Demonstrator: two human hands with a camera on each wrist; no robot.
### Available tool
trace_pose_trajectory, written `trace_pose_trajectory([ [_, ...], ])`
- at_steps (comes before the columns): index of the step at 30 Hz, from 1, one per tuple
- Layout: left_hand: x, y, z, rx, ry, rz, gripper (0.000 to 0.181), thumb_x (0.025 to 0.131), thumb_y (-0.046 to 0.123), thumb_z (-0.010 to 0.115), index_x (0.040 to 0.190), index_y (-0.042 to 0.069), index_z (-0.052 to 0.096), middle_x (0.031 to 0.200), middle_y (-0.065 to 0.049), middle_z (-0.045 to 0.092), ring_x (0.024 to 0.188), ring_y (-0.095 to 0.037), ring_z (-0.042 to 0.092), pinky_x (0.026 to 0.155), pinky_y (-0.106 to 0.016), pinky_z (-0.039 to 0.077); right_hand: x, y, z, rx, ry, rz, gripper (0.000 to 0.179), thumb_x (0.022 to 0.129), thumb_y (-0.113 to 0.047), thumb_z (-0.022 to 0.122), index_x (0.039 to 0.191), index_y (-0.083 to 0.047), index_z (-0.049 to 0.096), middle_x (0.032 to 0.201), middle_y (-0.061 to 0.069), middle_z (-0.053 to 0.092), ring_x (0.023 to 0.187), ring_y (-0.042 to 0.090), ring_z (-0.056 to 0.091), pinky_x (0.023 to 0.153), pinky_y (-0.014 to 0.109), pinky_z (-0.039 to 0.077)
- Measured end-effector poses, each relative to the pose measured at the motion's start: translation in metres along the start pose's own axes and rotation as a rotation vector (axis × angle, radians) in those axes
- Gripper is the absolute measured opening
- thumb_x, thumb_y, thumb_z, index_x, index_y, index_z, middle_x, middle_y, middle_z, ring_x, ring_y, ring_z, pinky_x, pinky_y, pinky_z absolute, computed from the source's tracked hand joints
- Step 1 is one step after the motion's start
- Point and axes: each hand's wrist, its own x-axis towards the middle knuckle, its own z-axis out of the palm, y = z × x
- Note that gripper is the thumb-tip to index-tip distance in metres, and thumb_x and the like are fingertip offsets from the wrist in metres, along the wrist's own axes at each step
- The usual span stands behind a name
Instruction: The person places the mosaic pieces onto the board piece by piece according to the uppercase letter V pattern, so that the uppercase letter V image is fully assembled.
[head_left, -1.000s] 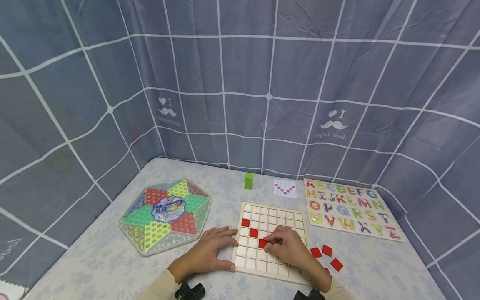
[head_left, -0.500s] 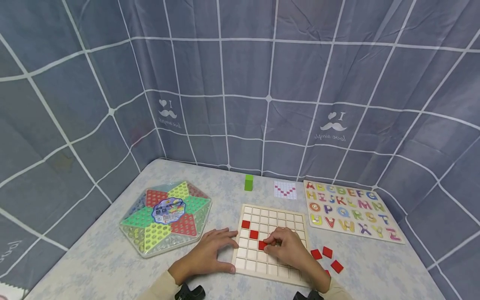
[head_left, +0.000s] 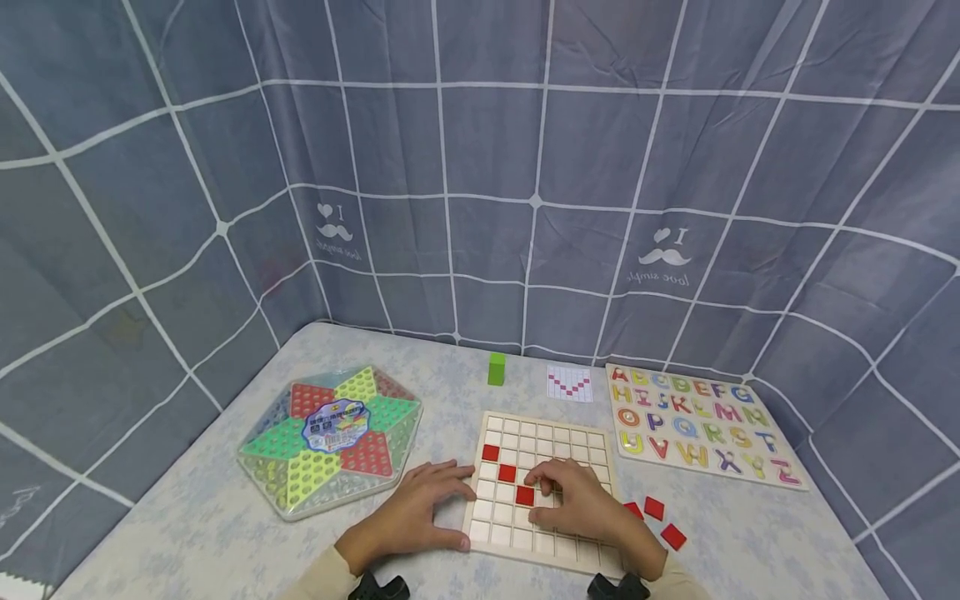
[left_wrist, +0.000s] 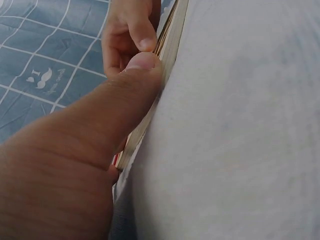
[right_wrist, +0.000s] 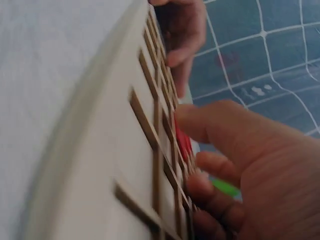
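Note:
A wooden grid board (head_left: 545,546) lies on the table before me. Three red square tiles sit in its cells in a descending diagonal: the upper tile (head_left: 491,452), the middle tile (head_left: 507,473) and the lower tile (head_left: 525,496). My left hand (head_left: 423,508) rests at the board's left edge, fingertips and thumb touching the rim; the left wrist view has the thumb (left_wrist: 142,65) against the side. Over the board, my right hand (head_left: 577,504) is just right of the lower tile, thumb and index finger spread apart with nothing between them. Red (right_wrist: 182,135) shows beside the thumb in the right wrist view.
Several loose red tiles (head_left: 654,508) lie right of the board. Behind it stand a green block (head_left: 497,369) and a card with a pink stepped V pattern (head_left: 569,384). An alphabet board (head_left: 701,421) lies at the right, a hexagonal Chinese checkers set (head_left: 330,442) at the left.
My right thumb and index finger have parted and let go of the lower red tile, which now lies fully visible in its cell. The left hand has stayed at the board's edge.

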Motion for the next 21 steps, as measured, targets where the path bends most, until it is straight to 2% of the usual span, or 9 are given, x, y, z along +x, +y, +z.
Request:
trace_pose_trajectory([
  [4, 0.000, 0.000, 0.000, 0.001, 0.006, -0.003, 0.051, 0.079, 0.057, 0.081, 0.117, 0.027, 0.067, 0.150, -0.003, 0.051, 0.143, -0.036, 0.038, 0.110, -0.068, 0.021, -0.011, 0.005, -0.018, 0.195, -0.039, -0.009, 0.042, 0.090, -0.021, 0.079, 0.128, -0.010, 0.063, 0.103, 0.001, 0.061, 0.091, 0.020, 0.056, 0.080, 0.029, 0.047],
  [7, 0.001, 0.000, 0.000, -0.003, 0.008, -0.006, 0.051, 0.078, 0.058, 0.081, 0.118, 0.028, 0.068, 0.151, -0.002, 0.050, 0.143, -0.036, 0.037, 0.111, -0.068, 0.021, -0.026, 0.013, -0.034, 0.233, 0.007, 0.018, 0.040, 0.093, -0.017, 0.076, 0.130, -0.007, 0.063, 0.109, 0.005, 0.063, 0.097, 0.023, 0.059, 0.083, 0.029, 0.051],
  [9, 0.001, -0.001, 0.001, -0.006, 0.005, -0.009, 0.051, 0.078, 0.058, 0.080, 0.118, 0.028, 0.068, 0.151, -0.001, 0.050, 0.143, -0.036, 0.037, 0.111, -0.068, 0.021, -0.040, 0.022, -0.045, 0.191, 0.065, 0.041, 0.038, 0.094, -0.018, 0.075, 0.128, -0.007, 0.064, 0.111, 0.005, 0.064, 0.099, 0.021, 0.061, 0.084, 0.030, 0.052],
  [12, 0.001, -0.001, 0.002, -0.015, 0.001, -0.014, 0.051, 0.079, 0.058, 0.080, 0.118, 0.028, 0.068, 0.151, -0.001, 0.050, 0.143, -0.036, 0.037, 0.111, -0.069, 0.021, -0.065, 0.036, -0.060, 0.085, 0.155, 0.082, 0.035, 0.093, -0.019, 0.076, 0.124, -0.008, 0.066, 0.109, 0.002, 0.065, 0.095, 0.016, 0.062, 0.077, 0.031, 0.053],
  [15, -0.001, 0.000, 0.001, -0.018, 0.000, -0.017, 0.051, 0.079, 0.058, 0.080, 0.118, 0.028, 0.067, 0.151, -0.001, 0.050, 0.143, -0.036, 0.037, 0.111, -0.068, 0.021, -0.092, 0.046, -0.069, -0.036, 0.258, 0.130, 0.034, 0.087, -0.017, 0.082, 0.118, -0.010, 0.069, 0.102, -0.004, 0.065, 0.088, 0.010, 0.060, 0.073, 0.030, 0.052],
  [19, -0.001, 0.000, 0.001, -0.010, -0.004, -0.018, 0.051, 0.078, 0.058, 0.080, 0.118, 0.029, 0.067, 0.151, -0.001, 0.050, 0.143, -0.035, 0.037, 0.111, -0.068, 0.021, -0.121, 0.052, -0.074, -0.148, 0.300, 0.345, 0.038, 0.080, -0.021, 0.087, 0.113, -0.011, 0.072, 0.097, -0.006, 0.063, 0.084, 0.011, 0.057, 0.073, 0.029, 0.051],
  [21, 0.000, 0.000, 0.001, -0.007, -0.006, -0.017, 0.051, 0.078, 0.059, 0.080, 0.118, 0.029, 0.067, 0.151, -0.001, 0.050, 0.143, -0.035, 0.037, 0.111, -0.068, 0.021, -0.131, 0.053, -0.077, -0.178, 0.274, 0.467, 0.039, 0.080, -0.026, 0.087, 0.112, -0.011, 0.072, 0.100, -0.004, 0.063, 0.087, 0.012, 0.057, 0.074, 0.029, 0.052],
])
